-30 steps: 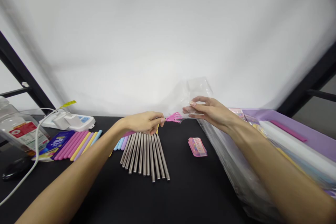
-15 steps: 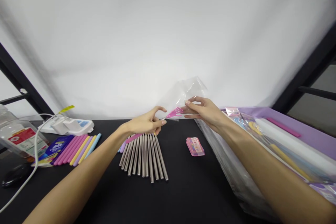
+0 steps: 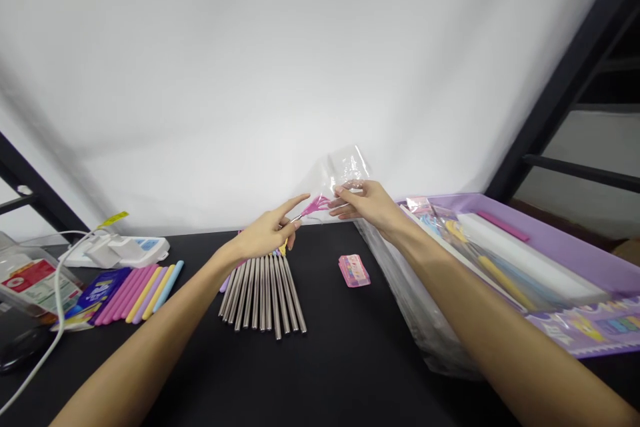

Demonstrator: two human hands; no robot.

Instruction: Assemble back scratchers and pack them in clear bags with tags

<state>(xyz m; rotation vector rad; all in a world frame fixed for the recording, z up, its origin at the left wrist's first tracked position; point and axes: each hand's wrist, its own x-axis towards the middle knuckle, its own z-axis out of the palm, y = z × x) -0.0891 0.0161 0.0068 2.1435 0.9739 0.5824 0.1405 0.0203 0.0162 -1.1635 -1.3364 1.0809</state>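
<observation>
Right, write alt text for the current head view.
The left hand holds a pink hand-shaped tool near a clear plastic bag in the right hand. Metal rods lie fanned on a black table beside pink cards, left of a purple tray.

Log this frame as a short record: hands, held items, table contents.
left_hand: left hand grips a rod with a pink hand-shaped head, index finger extended
right_hand: right hand holds a clear plastic bag
head_vs_bag: overlapping in view; whether inside, cannot tell
table_center: metal rods, fanned out
right_of_rods: stack of pink cards
far_right: purple bin with packaged items
table_left: pink, yellow, purple and blue sticks side by side
behind_sticks: white power strip
</observation>
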